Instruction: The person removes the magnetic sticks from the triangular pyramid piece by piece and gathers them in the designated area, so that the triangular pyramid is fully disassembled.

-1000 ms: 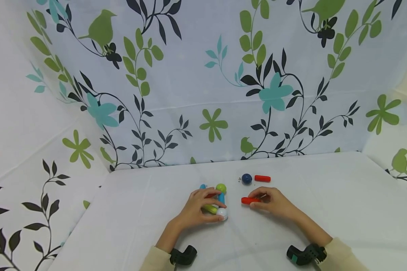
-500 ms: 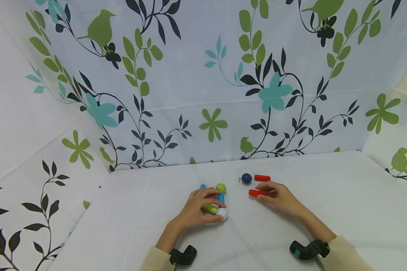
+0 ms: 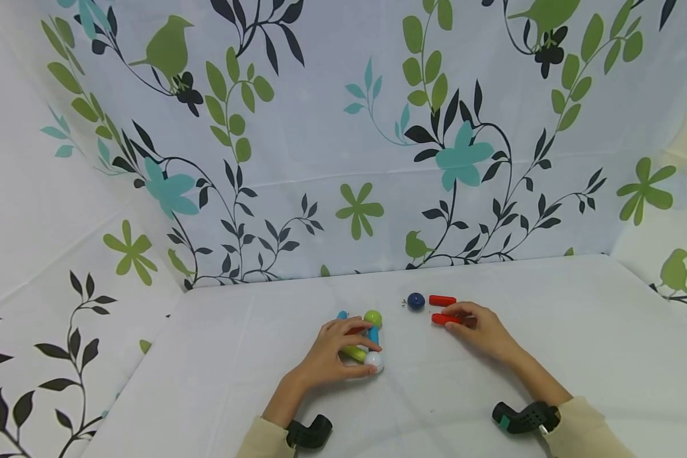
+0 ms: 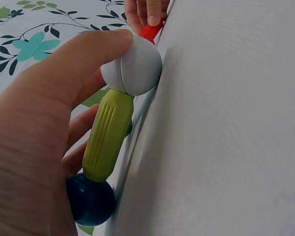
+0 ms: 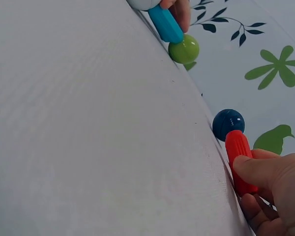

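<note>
My left hand [image 3: 338, 350] holds a small toy frame of balls and rods, its thumb on the white ball [image 4: 140, 66]. A lime rod [image 4: 108, 135] joins that ball to a dark blue ball [image 4: 92, 200]. Blue rod [image 5: 165, 24] and lime ball [image 5: 184, 49] form the frame's right side; the hand hides much of the rest. Between thumb and fingers, my right hand [image 3: 483, 331] pinches a red rod [image 3: 445, 319]. This rod lies just in front of a second red rod [image 3: 442, 300], to the right of a loose dark blue ball [image 3: 416, 301].
All the pieces lie on a white cloth-covered table [image 3: 235, 369]. Behind it hangs a curtain [image 3: 309, 127] printed with leaves and birds. Black wrist cameras sit on both wrists, near the table's front.
My right hand has carried the red rod to the right and back, toward the second red rod. The left hand and the frame have stayed put.
</note>
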Demonstrator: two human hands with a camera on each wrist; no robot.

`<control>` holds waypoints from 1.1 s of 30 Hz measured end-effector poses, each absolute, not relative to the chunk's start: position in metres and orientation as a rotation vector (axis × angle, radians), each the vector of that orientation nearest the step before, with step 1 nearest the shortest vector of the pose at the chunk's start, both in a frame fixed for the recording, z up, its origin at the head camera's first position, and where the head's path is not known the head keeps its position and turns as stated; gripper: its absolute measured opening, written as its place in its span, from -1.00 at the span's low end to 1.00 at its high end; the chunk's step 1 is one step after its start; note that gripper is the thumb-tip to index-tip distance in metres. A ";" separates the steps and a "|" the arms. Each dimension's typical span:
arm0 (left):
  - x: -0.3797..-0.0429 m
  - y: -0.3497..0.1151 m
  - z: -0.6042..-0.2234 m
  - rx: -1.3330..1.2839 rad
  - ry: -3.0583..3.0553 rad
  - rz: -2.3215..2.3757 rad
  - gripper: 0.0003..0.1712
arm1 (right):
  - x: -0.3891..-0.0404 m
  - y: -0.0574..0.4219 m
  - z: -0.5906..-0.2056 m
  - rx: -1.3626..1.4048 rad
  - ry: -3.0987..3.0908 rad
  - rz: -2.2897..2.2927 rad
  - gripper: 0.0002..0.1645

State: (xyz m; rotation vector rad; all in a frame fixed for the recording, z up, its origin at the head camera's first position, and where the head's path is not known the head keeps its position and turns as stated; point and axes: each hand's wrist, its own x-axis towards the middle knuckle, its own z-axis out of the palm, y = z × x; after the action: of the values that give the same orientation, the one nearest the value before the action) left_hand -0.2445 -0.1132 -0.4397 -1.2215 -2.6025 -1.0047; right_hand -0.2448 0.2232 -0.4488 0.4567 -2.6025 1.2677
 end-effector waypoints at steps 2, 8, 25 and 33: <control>-0.245 -0.113 -0.440 -1.222 -2.602 -1.005 -0.63 | -0.244 0.224 -0.449 0.437 -2.590 1.252 -0.72; -0.244 -0.114 -0.440 -1.214 -2.590 -1.033 -0.49 | -0.246 0.227 -0.451 0.408 -2.550 1.255 -0.72; -0.241 -0.106 -0.439 -1.171 -2.504 -1.255 -0.69 | -0.247 0.226 -0.451 0.403 -2.535 1.228 -0.72; -0.242 -0.106 -0.440 -1.110 -2.559 -1.167 -0.67 | -0.246 0.225 -0.448 0.375 -2.498 1.214 -0.70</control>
State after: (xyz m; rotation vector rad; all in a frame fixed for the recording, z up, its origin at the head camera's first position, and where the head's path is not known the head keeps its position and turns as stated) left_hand -0.2418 -0.1063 -0.4398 -1.1097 -2.5595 -1.1671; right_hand -0.2461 0.2253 -0.4485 0.3745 -2.4982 1.2136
